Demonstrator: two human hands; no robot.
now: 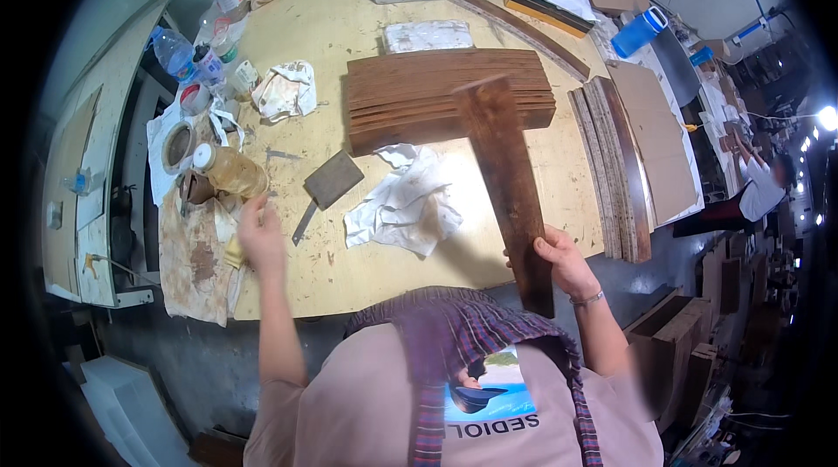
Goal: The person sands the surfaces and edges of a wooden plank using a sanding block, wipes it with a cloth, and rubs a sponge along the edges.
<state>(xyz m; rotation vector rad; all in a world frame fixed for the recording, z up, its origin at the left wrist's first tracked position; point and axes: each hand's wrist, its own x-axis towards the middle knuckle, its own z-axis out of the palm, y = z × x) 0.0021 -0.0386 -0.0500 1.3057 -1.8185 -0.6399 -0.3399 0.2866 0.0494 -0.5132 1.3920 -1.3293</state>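
While the right hand [566, 264] is clamped around the near end of a dark stained wooden plank [508, 188] angled over the worktop's [332, 22] near edge, its far end overlaps the stack of brown boards [410, 100] at centre. The left hand [260, 236], fingers loosely curled, reaches toward an amber plastic jar [231, 170] lying near the left edge, not clearly gripping anything.

Fingertips of the left hand [259, 236] are blurred, so contact with the stained cloth [196, 262] cannot be told. The lower end of the dark wooden plank [509, 188] is partly covered by the right hand [566, 262]. The workshop clutter at right is too dark to identify.
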